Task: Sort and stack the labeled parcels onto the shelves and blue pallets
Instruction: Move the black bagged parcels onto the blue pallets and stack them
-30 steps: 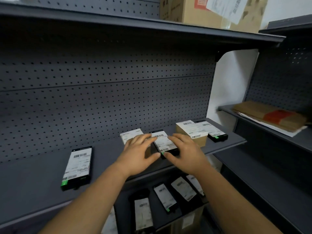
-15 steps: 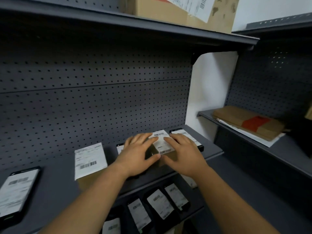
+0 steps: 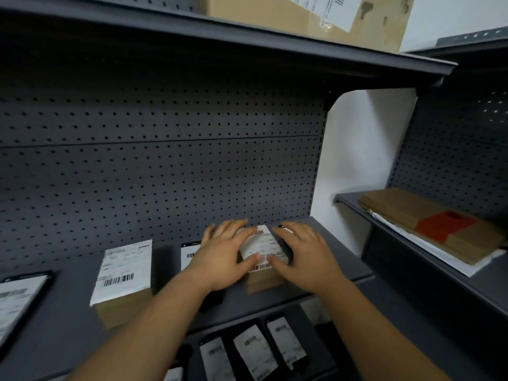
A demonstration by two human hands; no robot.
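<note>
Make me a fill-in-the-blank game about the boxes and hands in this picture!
Both hands, left hand and right hand, rest on a small brown box with a ____ label on top.
The flat cardboard packet on the side shelf has a ____ patch.
The wall behind the shelf is full of little ____.

Missing words: white; red; holes

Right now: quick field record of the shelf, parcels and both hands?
shelf: grey metal shelf with pegboard back
held parcel: small brown box with white barcode label, on the shelf
left hand: left hand on the box's left side, thumb on the label
right hand: right hand on the box's right side, thumb on the label
neighbour: second labelled box to the left, apart
lower shelf: flat black labelled parcels
side shelf: flat cardboard stack
</note>
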